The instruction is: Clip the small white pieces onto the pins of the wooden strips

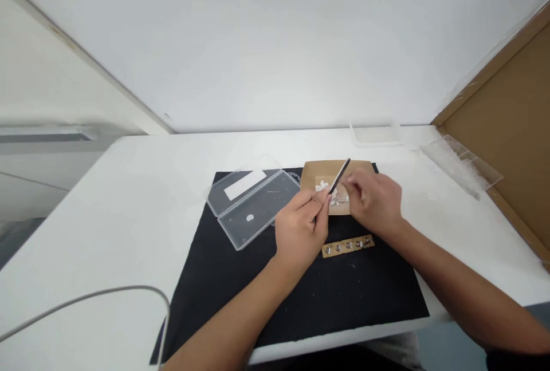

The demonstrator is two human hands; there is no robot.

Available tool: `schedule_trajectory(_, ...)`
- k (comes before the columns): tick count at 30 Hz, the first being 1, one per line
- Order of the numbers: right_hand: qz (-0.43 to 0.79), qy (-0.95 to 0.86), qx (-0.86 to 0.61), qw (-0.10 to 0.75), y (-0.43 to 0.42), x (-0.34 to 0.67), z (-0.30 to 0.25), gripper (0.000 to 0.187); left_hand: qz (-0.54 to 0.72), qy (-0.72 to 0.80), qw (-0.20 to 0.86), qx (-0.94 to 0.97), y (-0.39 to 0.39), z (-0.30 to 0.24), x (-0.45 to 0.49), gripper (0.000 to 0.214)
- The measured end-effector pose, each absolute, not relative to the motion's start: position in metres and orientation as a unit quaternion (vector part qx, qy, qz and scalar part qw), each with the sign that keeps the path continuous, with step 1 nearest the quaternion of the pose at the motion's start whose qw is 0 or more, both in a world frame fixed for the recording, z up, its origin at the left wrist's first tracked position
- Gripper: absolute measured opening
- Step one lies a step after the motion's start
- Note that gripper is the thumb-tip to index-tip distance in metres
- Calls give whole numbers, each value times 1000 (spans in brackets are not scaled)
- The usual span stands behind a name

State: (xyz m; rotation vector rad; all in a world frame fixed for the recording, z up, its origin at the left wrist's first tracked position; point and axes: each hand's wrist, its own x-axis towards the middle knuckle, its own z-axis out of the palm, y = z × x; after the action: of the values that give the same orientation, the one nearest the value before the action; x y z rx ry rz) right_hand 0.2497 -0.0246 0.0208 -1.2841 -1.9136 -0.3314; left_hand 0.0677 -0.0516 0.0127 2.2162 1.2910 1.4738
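My left hand (pixel 302 223) pinches a thin, flat black strip with a pale edge (pixel 340 175), which points up and to the right. Just right of the strip, my right hand (pixel 374 198) is closed, thumb and fingertips together; motion blurs it, and anything between the fingertips is too small to make out. Below both hands is a brown cardboard tray (pixel 313 168) holding small white pieces (pixel 321 186) and some clear bits. Nearer me lies a narrow brown strip (pixel 348 246) bearing several small shiny metal pieces in a row.
An opened clear plastic case (pixel 258 210) with a white label lies left of the tray on a black mat (pixel 240 288). Clear plastic sheets (pixel 458 162) rest by a cardboard panel (pixel 507 107) at right. A clear tray (pixel 376 143) stands behind; a cable (pixel 129 288) crosses front left.
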Motion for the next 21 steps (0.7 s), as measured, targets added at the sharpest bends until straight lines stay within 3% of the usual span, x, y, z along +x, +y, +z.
schedule_trajectory(5, -104, -771, -507, 371, -24, 252, 25, 29, 494, 434, 98, 747, -52, 13, 69, 20)
schedule_trajectory(9, -118, -745, -513, 409, -25, 251, 24, 23, 500, 430, 89, 747, -52, 13, 69, 19)
schedule_trajectory(16, -94, -758, -504, 403, -26, 251, 25, 24, 488, 438, 71, 752, -53, 14, 67, 20)
schedule_trajectory(21, -77, -796, -475, 368, -27, 249, 23, 25, 472, 444, 56, 760, -52, 14, 64, 20)
